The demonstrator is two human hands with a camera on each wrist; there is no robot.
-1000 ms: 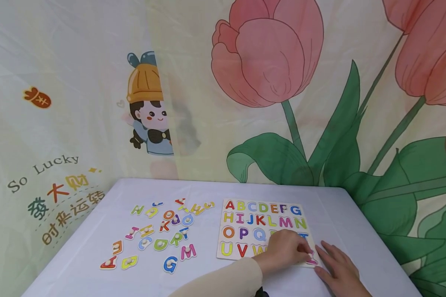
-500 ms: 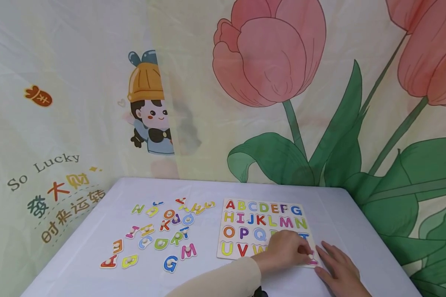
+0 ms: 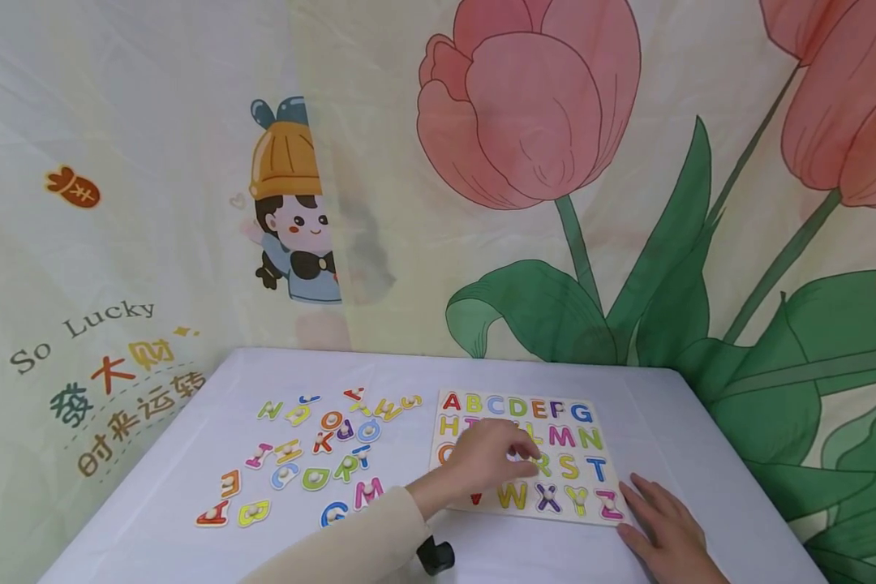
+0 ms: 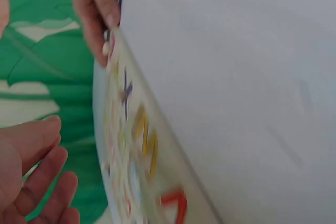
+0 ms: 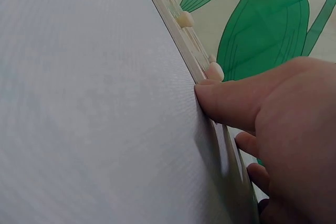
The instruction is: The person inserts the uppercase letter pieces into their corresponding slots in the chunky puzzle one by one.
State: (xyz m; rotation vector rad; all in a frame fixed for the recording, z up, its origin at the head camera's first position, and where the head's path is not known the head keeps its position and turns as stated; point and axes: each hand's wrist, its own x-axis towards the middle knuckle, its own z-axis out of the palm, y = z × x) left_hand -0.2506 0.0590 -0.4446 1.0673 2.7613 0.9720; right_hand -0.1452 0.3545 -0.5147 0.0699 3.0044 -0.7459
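My left hand point(image 3: 485, 454) is above the middle of a white alphabet puzzle board point(image 3: 530, 500), covering some of its printed letters. Its fingers are loosely bent, and the left wrist view shows nothing in them. On the board's bottom row, the purple X piece point(image 3: 548, 498), the yellow-green Y piece point(image 3: 576, 501) and the pink Z piece point(image 3: 611, 506) sit with knobs on top. My right hand point(image 3: 664, 527) rests at the board's near right corner, fingers extended. In the right wrist view its thumb point(image 5: 226, 100) touches the board's edge.
Several loose knobbed letter pieces lie scattered on the left of the white table point(image 3: 153, 495), including a red A point(image 3: 212, 514), a green D point(image 3: 316, 479) and a pink M point(image 3: 369, 491). A printed tulip curtain point(image 3: 380, 324) hangs behind the table.
My left hand has let go of the Z piece at the board's near right corner and moved left and back over the board. The right hand has stayed in place.
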